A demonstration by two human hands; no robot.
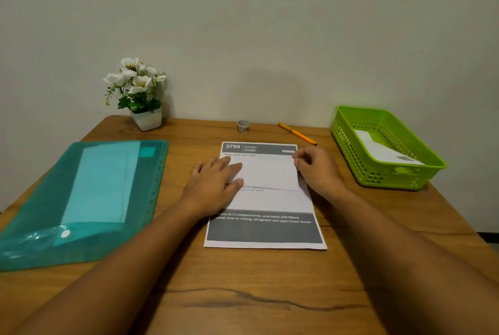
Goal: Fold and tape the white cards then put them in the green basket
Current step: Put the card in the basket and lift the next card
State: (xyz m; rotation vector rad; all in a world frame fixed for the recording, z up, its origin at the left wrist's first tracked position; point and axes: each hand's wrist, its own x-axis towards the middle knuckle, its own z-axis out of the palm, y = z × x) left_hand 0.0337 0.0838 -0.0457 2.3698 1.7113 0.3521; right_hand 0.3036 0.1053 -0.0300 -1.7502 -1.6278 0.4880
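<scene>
Centre of the frame, on the table [243,294], lies the white card [266,229] with a plain flap folded across its middle. My left hand [216,180] presses flat on that flap, fingers straight. My right hand [316,170] pinches the flap's right edge. Above the card are a tape roll [243,126] and a pen [297,133]. At right, the green basket [348,132] holds another folded card [383,151].

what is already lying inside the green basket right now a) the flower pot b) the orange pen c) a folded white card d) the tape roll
C, a folded white card lies in the green basket, while the tape roll and orange pen sit out on the wooden table.
</scene>
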